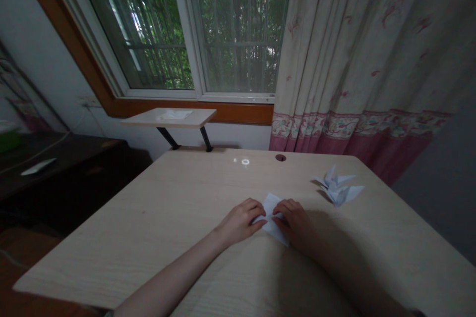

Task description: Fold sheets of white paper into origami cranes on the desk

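Observation:
A folded sheet of white paper [274,230] lies on the desk between my hands. My left hand [247,219] grips its left corner, thumb below and fingers curled above. On the opposite side my right hand [293,222] pinches the right corner in the same way. The paper's far and near points stick out beyond my fingers, while its side corners are partly hidden under them. To the right of my right hand, folded white paper cranes [338,190] rest close together on the desk.
The pale wooden desk [178,208] has a cable hole [280,157] near its back edge. A raised shelf [193,118] on black legs holds some white paper [174,114]. A dark cabinet [111,151] stands at left; a patterned curtain [334,59] hangs behind.

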`<state>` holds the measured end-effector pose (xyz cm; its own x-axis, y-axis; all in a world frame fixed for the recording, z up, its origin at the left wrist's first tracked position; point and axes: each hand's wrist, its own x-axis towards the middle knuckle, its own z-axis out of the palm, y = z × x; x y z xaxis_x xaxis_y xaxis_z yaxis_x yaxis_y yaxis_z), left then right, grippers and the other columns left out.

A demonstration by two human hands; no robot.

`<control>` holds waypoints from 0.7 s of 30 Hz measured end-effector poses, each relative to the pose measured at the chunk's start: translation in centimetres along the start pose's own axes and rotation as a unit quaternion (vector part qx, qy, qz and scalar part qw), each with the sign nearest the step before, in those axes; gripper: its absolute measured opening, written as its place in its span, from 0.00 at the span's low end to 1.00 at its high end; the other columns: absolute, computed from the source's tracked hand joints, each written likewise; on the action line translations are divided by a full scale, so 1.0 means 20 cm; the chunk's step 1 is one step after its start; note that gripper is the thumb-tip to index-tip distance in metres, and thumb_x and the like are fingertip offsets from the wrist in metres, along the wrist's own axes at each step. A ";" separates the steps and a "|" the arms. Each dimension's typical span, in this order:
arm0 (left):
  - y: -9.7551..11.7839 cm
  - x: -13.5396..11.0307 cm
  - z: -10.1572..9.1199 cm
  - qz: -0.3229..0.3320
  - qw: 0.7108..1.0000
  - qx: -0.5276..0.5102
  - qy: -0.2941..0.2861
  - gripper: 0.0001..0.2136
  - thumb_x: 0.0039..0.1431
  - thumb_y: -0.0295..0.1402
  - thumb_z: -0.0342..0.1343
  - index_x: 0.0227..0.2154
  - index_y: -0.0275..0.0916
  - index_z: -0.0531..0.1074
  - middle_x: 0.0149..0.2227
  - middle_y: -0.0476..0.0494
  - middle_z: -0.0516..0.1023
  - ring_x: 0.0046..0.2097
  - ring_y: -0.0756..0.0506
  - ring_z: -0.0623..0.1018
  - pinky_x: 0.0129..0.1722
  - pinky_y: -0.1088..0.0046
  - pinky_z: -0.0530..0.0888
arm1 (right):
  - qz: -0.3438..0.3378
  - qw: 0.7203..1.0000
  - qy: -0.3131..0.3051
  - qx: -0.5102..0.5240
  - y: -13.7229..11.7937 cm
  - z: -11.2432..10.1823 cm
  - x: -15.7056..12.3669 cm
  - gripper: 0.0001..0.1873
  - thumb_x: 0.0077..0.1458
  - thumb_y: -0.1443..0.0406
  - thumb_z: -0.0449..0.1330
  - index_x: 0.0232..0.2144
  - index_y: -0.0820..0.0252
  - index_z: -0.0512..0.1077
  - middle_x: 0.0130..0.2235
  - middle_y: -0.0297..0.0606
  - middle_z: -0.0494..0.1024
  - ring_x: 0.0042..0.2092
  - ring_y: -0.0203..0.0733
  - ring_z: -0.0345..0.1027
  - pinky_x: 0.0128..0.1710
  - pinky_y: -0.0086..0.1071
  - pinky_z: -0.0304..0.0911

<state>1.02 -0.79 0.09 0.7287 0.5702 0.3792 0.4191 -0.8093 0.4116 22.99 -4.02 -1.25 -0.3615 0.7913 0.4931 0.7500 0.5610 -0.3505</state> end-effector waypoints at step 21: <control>-0.01 0.01 -0.02 -0.058 0.998 0.025 -0.022 0.13 0.61 0.44 0.59 0.43 0.42 0.72 0.44 0.44 0.74 0.48 0.42 0.71 0.47 0.66 0.67 | 0.044 0.998 -0.014 -0.033 0.01 0.02 0.00 0.10 0.54 0.77 0.57 0.31 0.57 0.67 0.35 0.37 0.73 0.39 0.45 0.64 0.40 0.37 0.61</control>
<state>0.97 -0.49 0.46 0.6964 0.6541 0.2952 0.5272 -0.7454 0.4079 22.85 -3.83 -1.65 -0.3077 0.8440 0.4394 0.8140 0.4726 -0.3377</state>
